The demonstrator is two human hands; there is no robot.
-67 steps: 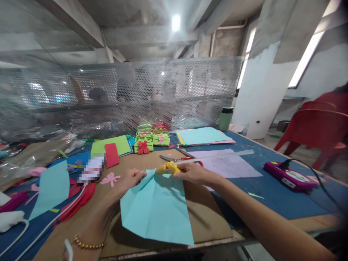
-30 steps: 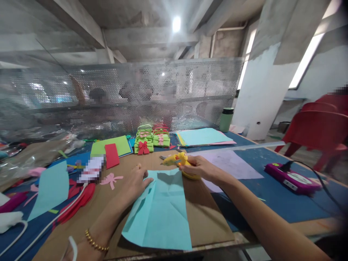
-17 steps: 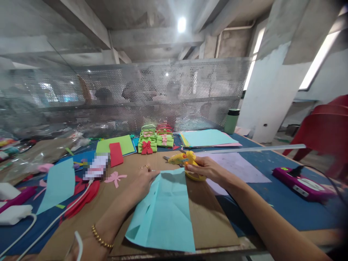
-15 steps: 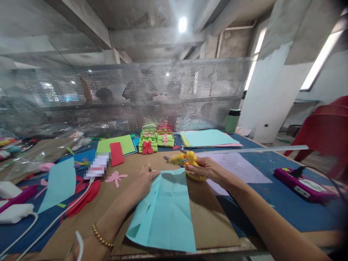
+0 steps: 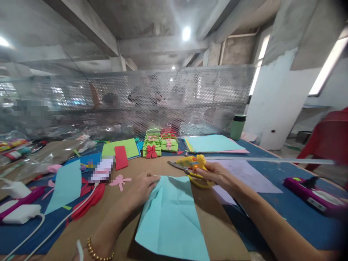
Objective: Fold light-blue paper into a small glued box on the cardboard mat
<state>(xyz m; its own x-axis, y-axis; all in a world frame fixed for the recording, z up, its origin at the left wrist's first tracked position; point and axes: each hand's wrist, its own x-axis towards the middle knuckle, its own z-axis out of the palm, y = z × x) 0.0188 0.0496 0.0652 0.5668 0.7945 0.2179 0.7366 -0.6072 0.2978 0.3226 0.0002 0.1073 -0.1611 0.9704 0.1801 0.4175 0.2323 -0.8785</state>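
A creased light-blue sheet of paper lies in front of me, partly lifted off the cardboard. My left hand pinches its upper left corner between thumb and fingers. Just beyond the paper, my right hand is closed round a yellow hot glue gun, whose orange light is lit and whose nozzle points left. A long pale glue stick runs out of its rear to the right. Yellow-handled scissors lie below the gun, their blades pointing left.
Small green paper baskets with bows stand at the back. Stacked coloured paper, a green bottle and a purple power strip are to the right. At left lie a phone with a cable, a pink bow and paper scraps.
The right hand and glue gun have moved slightly right relative to the scissors, uncovering more of the blades. The blue paper's folded left side has flattened. My view has shifted a little.
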